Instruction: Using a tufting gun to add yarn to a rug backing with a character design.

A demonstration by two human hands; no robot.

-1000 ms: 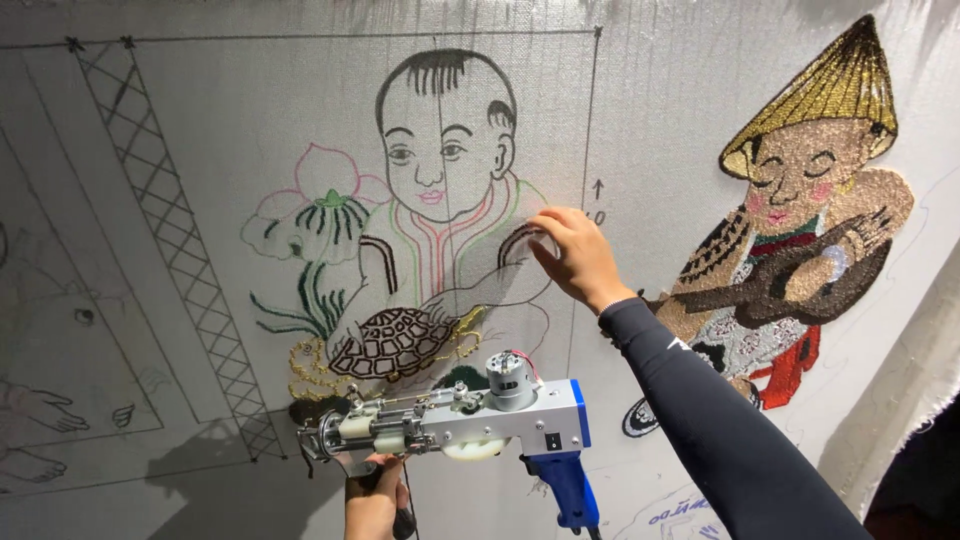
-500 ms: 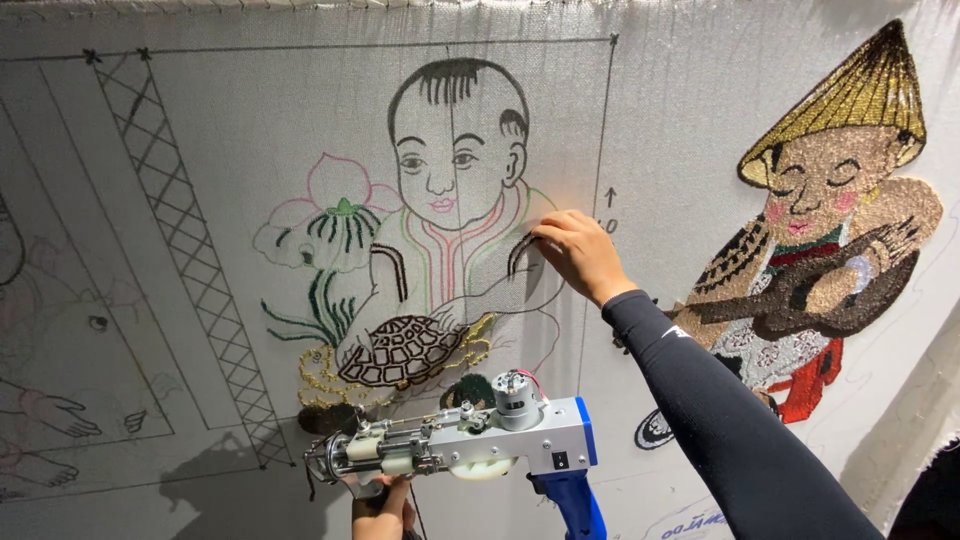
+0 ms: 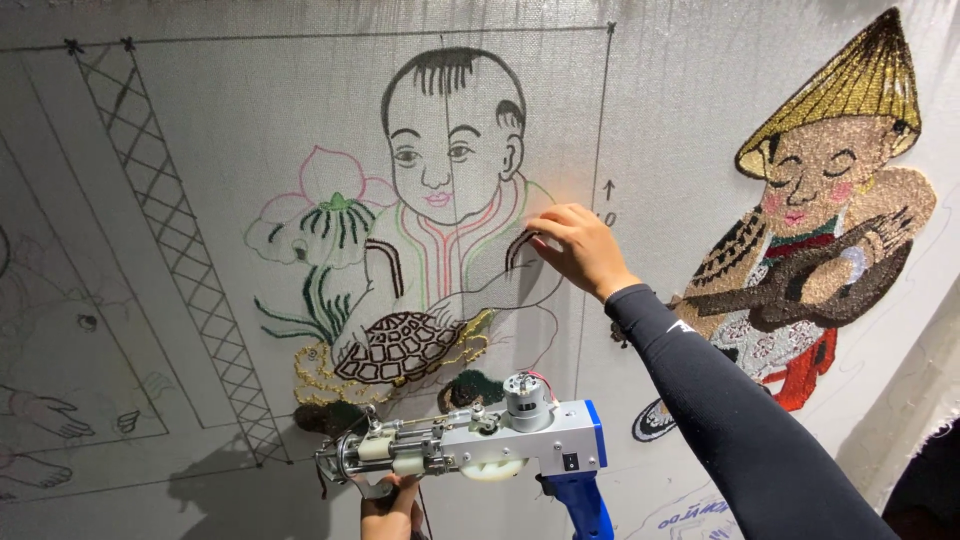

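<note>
Meanwhile we pressed right hand [image 3: 578,248] flat, fingers together, on tufting cloth [image 3: 200,130] | left hand [image 3: 392,505] clamped under tufting gun [image 3: 470,452] below turtle motif [image 3: 400,345] | risk: one-handed grip, gun could tip.

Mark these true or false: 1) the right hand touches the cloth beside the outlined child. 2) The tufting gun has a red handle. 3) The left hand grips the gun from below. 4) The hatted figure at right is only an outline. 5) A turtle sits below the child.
1) True: the right hand rests its fingers on the stretched grey tufting cloth.
2) False: the silver tufting gun has a blue handle.
3) True: the left hand holds its underside.
4) False: the cone-hatted figure is filled with yarn.
5) True: the brown tufted turtle.
</note>
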